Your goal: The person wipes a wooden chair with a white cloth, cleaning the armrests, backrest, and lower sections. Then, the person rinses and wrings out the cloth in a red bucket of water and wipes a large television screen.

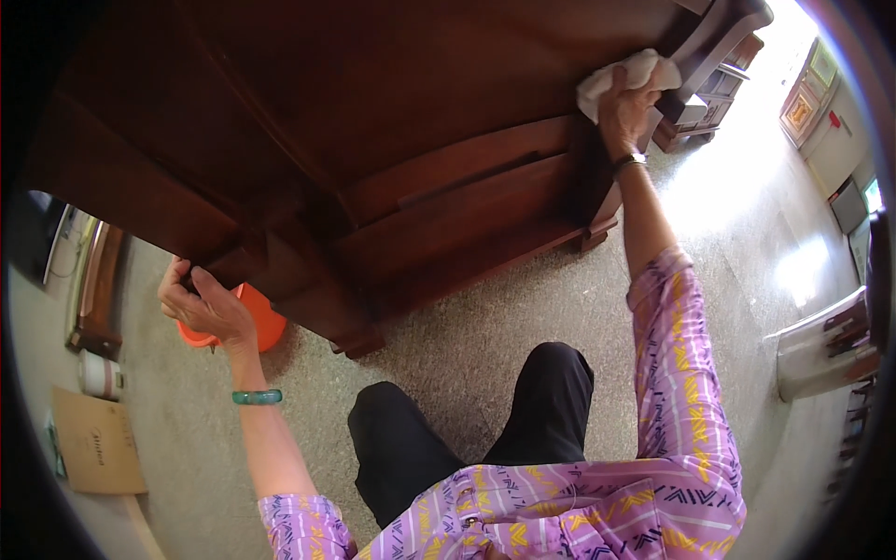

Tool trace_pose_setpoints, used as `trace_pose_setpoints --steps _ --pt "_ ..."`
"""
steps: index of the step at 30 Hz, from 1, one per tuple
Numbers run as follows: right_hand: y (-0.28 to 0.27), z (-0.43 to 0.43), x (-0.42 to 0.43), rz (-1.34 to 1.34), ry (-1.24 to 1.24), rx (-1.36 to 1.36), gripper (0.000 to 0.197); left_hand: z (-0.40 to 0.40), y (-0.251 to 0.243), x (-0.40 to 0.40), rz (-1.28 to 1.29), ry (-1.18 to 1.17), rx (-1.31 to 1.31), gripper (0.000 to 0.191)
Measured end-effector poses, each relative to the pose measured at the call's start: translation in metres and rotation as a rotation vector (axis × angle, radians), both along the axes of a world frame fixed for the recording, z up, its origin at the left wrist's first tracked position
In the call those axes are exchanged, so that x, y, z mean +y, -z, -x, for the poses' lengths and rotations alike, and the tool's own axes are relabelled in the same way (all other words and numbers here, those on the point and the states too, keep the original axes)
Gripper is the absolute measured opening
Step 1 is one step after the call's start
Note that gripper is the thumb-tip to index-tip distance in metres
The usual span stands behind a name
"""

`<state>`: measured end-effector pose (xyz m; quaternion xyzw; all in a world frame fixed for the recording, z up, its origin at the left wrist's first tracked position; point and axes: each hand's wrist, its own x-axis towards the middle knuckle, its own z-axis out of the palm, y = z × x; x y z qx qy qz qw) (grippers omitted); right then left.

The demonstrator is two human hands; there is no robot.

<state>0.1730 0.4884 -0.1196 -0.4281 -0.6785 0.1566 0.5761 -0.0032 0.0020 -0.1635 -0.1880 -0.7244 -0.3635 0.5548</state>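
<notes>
A large piece of dark reddish-brown wooden furniture (420, 91) fills the upper part of the head view. My right hand (625, 112) presses a white cloth (595, 87) against it near its right end. At the lower left, my left hand (203, 301) grips the furniture's wooden edge (217, 269), fingers curled around it. Part of this grip is hidden behind the wood. Behind and below that hand stands an orange bucket (264, 318) on the floor, partly covered by the hand and the furniture.
Speckled stone floor (448, 336) surrounds my knees. On the left are a cardboard box (98, 441), a white cylindrical container (98, 374) and a low wooden cabinet (101, 294). Another wooden cabinet (700, 112) stands at the upper right. A light-coloured rounded object (815, 360) is at the right.
</notes>
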Motion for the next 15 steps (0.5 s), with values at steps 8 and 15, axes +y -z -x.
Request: trace_pose_setpoints --steps 8,15 --pt "0.109 0.126 -0.172 0.255 -0.363 -0.399 0.079 0.001 -0.001 -0.004 0.029 -0.022 0.015 0.021" --pt "0.121 0.147 -0.269 -0.019 -0.812 -0.416 0.058 0.000 0.001 0.000 0.071 0.085 0.099 0.027"
